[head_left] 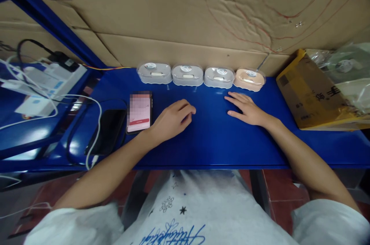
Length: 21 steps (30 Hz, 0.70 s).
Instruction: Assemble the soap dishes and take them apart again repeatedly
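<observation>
My left hand rests on the blue table with its fingers curled in and nothing visible in them, just right of a lit phone. Fingers spread, my right hand lies flat and holds nothing. Its fingertips are just in front of the small lidded boxes along the back edge. Three are grey: a left one, a middle one and a right one. A peach box ends the row on the right. Each has a clear lid with a round sticker and a pale clip.
A cardboard carton with yellow tape and clear plastic bags stands at the right. A dark phone, white cables and a power strip occupy the left. Behind the table rises a cardboard wall with red wires.
</observation>
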Tool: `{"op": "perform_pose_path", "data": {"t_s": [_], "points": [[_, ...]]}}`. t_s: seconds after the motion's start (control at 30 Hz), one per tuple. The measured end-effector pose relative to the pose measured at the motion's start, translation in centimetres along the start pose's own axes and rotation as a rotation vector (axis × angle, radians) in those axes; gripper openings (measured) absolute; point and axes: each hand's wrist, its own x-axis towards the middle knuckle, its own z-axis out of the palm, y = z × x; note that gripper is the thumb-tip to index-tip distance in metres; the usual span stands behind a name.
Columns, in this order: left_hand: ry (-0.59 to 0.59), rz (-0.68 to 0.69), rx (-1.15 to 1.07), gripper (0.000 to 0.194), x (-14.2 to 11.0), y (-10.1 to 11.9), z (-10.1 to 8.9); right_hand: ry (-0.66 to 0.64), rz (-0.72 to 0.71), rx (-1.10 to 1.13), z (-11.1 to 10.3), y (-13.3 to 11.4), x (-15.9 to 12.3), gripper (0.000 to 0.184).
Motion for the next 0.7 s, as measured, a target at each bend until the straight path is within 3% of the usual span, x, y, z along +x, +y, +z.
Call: {"op": "perform_pose_path", "data": {"t_s": [0.1, 0.2, 0.37, 0.47, 0.53, 0.7], "points": [[-0.01, -0.029, 0.094, 0.029, 0.7, -0.9, -1.6, 0.007, -0.006, 0.002, 0.0, 0.1, 0.0, 0.074], [-0.088, -0.176, 0.235, 0.048, 1.8, -3.3, -4.6, 0.009, -0.008, 0.002, 0.1, 0.1, 0.0, 0.073], [-0.363, -0.428, 0.396, 0.097, 4.5, -11.0, -9.2, 0.008, -0.008, -0.001, 0.2, 0.1, 0.0, 0.075], [-0.351, -0.549, 0.408, 0.107, 6.2, -16.4, -10.1, 0.008, -0.006, 0.005, 0.3, 0.0, 0.0, 0.077], [-0.385, -0.557, 0.326, 0.115, 7.0, -19.2, -10.2, 0.009, -0.002, 0.008, 0.3, 0.0, 0.0, 0.077], [-0.501, -0.553, 0.244, 0.113, 7.1, -22.3, -10.1, 0.022, 0.0, 0.022, 0.5, 0.1, 0.0, 0.074]]}}
